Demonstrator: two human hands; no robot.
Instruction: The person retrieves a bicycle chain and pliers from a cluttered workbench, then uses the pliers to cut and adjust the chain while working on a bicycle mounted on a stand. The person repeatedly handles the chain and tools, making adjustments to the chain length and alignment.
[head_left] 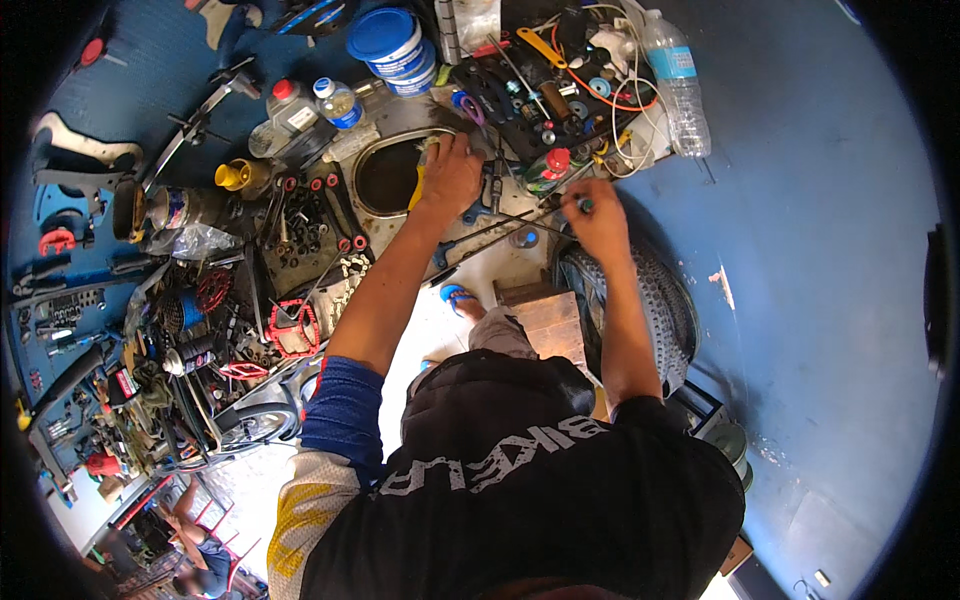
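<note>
A: I'm on the head view, my only feed. Where is my left hand?

B: I see the left hand [452, 178] at the basin's [385, 178] right rim, fingers curled down. The yellow tool [416, 187] shows just beside those fingers, over the basin's right side. I can't tell whether they grasp it or only touch it; the palm hides that.

A: And my right?

B: The right hand [600, 228] is off to the right of the basin, fingers closed around the green piece [584, 204]. I read that as a pinch. Only a bit shows, so I can't tell what it belongs to.

A: What's around them?

B: The red-capped bottle [547, 176] stands right of the basin, between my hands and a little beyond them. The blue handle [475, 212] lies close to the basin's lower right, near my left wrist.

A: How would I work this well?

B: I judge it a sorting or picking-up step. I'd settle the left fingers squarely on the yellow tool before lifting, and raise it clear of the rim. I'd keep the right pinch light but firm, wrist low, and route around the bottle; an elbow or sleeve could tip it.
</note>
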